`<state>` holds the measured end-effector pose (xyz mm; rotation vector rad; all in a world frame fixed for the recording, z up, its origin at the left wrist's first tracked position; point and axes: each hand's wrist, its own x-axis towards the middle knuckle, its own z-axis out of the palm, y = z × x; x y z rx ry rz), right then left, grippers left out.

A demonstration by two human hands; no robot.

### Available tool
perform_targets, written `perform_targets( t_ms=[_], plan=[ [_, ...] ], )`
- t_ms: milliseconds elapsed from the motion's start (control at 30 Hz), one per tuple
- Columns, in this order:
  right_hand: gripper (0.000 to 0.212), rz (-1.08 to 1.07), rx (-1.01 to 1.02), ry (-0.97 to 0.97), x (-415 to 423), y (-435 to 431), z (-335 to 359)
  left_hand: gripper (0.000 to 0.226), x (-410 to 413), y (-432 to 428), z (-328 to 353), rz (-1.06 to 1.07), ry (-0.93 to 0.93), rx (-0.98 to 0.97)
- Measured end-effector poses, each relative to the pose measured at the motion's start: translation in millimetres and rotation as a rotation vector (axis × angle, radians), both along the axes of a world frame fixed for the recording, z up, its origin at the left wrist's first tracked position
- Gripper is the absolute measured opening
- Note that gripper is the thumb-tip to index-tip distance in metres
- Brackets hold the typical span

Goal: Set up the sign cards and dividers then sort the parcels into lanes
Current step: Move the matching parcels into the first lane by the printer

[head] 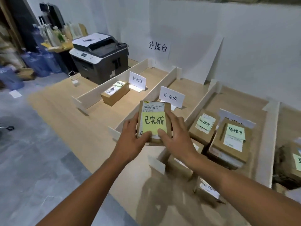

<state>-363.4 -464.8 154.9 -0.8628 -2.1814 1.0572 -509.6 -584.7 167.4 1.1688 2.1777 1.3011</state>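
Nearest, both forearms reach forward over the wooden table [68, 111]. The left hand [133, 142] and right hand [175, 137] together grip a small brown parcel [154, 121], fingers wrapped round its sides and thumbs pressed on its top face. The parcel is held up off the table, in front of the middle lane. Its yellow sticky note [154, 123] reads 已完成; above the note is a white barcode label whose digits are too blurred to read.

To the right, two parcels [202, 126] [231, 141] lie in the next lane, each with a pale green note reading 处理中.

Just beyond the held parcel stands a white sign card [171, 96] reading 已完成. Further left, past a white divider [156, 93], another card [137, 79] reads 待处理, with one labelled parcel [114, 93] beside it.

On the wall, a sheet [158, 47] reads 分拣台. A printer [99, 56] sits at the far left.
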Motion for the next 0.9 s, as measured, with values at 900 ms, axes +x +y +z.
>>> perform_targets(
  t_ms=[900],
  plan=[
    [0.071,-0.442,-0.4,-0.277,-236.2,236.6,-206.4,0.051,-217.8,318.6,-190.6,-0.297,-0.018,-0.407]
  ],
)
